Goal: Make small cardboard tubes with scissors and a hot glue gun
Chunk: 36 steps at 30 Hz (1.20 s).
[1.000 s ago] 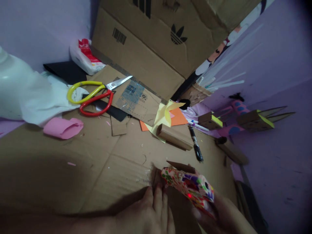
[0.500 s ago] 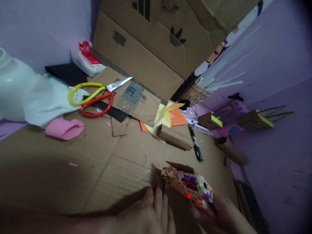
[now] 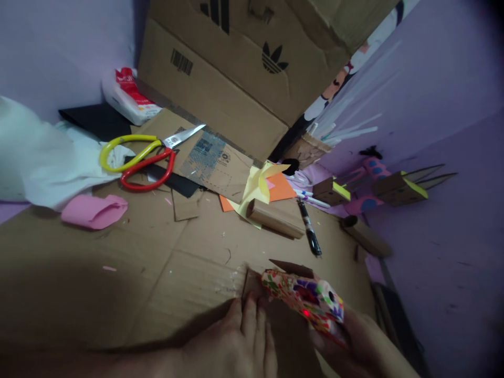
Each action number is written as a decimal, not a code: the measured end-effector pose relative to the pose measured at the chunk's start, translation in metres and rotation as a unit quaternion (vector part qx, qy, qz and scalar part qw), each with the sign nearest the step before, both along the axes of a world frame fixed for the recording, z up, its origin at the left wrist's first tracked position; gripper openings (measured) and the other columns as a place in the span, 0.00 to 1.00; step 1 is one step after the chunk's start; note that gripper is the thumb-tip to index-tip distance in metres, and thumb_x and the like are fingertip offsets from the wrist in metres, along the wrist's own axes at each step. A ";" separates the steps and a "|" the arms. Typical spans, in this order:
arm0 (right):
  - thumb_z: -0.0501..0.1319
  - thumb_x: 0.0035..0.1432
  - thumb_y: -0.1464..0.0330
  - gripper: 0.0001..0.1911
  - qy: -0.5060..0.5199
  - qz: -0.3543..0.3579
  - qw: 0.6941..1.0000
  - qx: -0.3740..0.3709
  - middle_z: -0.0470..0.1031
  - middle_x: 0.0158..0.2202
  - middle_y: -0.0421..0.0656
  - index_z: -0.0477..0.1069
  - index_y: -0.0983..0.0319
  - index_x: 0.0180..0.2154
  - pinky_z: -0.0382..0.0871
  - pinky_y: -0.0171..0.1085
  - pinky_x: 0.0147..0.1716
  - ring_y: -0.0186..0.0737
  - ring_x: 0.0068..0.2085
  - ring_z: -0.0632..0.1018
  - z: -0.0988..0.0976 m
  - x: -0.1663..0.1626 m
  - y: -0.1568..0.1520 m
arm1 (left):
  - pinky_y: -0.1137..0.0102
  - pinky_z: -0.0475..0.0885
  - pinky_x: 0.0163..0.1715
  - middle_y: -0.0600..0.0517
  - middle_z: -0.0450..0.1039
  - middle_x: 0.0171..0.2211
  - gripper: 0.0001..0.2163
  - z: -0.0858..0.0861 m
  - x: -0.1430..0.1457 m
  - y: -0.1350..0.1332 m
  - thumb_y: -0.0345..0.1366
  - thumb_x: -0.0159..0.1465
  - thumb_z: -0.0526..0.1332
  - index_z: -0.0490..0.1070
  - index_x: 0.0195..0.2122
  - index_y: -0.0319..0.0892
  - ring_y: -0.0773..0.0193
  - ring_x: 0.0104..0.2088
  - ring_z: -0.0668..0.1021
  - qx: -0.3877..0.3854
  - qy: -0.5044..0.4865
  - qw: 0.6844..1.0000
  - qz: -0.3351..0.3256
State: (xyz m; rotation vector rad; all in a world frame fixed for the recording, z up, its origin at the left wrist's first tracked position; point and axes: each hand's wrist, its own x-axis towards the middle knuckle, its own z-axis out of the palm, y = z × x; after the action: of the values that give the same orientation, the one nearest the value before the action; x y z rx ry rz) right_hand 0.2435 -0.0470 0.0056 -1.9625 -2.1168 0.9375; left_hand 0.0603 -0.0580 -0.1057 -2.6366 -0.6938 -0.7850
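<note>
My left hand (image 3: pixel 232 338) lies flat, fingers outstretched and pressing on a brown cardboard piece (image 3: pixel 293 338) on the work surface. My right hand (image 3: pixel 350 333) is wrapped round a glue gun (image 3: pixel 321 307) covered in a bright flower pattern, with a small red light glowing on its side. Its tip points left, close above the cardboard and just beyond my left fingertips. Whether the tip touches the cardboard, I cannot tell. A cardboard flap (image 3: pixel 291 268) shows behind the gun. My right fingers are partly hidden by shadow and the gun.
Scissors (image 3: pixel 147 157) with yellow and red handles rest on cardboard at the back left. Pink rolled paper (image 3: pixel 94 211), a cardboard tube (image 3: pixel 275 218) and a black marker (image 3: pixel 310 228) lie around. A large cardboard box (image 3: pixel 220 84) stands behind, beside purple walls.
The view has shifted slightly, so the background things sit a little further left. Both hands and the glue gun stay almost in place over the cardboard.
</note>
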 end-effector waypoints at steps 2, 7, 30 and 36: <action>0.55 0.54 0.63 0.24 0.013 -0.007 1.000 -0.009 0.80 0.36 0.44 0.69 0.62 0.52 0.74 0.34 0.31 0.44 0.29 0.78 -0.001 0.002 -0.001 | 0.56 0.67 0.34 0.43 0.79 0.35 0.09 -0.001 0.000 0.000 0.29 0.57 0.54 0.71 0.36 0.33 0.50 0.37 0.79 0.004 -0.001 1.000 0.001; 0.55 0.54 0.63 0.23 0.028 -0.016 0.999 -0.010 0.79 0.34 0.45 0.69 0.61 0.52 0.73 0.35 0.33 0.45 0.30 0.79 0.000 0.002 -0.004 | 0.55 0.64 0.36 0.43 0.79 0.34 0.10 0.001 -0.002 0.000 0.28 0.58 0.52 0.70 0.36 0.34 0.50 0.37 0.78 0.003 -0.006 1.000 0.012; 0.57 0.53 0.64 0.18 0.020 -0.061 0.998 -0.020 0.80 0.35 0.45 0.74 0.64 0.43 0.73 0.32 0.34 0.45 0.33 0.79 0.008 0.016 -0.013 | 0.55 0.62 0.41 0.40 0.77 0.39 0.13 0.013 -0.010 -0.001 0.27 0.61 0.46 0.69 0.40 0.33 0.51 0.41 0.77 -0.049 0.047 0.998 0.008; 0.56 0.53 0.63 0.20 0.045 -0.092 0.994 -0.032 0.79 0.33 0.44 0.72 0.63 0.46 0.74 0.34 0.35 0.44 0.32 0.78 0.007 0.019 -0.016 | 0.55 0.62 0.40 0.40 0.78 0.38 0.12 0.009 -0.010 0.002 0.28 0.61 0.48 0.70 0.40 0.33 0.50 0.40 0.78 -0.011 0.035 0.999 -0.007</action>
State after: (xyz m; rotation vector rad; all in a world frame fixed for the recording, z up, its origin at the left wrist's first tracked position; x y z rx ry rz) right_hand 0.2628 -0.0627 0.0128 -2.0604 -1.8453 1.0476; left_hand 0.0499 -0.0558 -0.0971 -2.6780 -0.6706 -0.6895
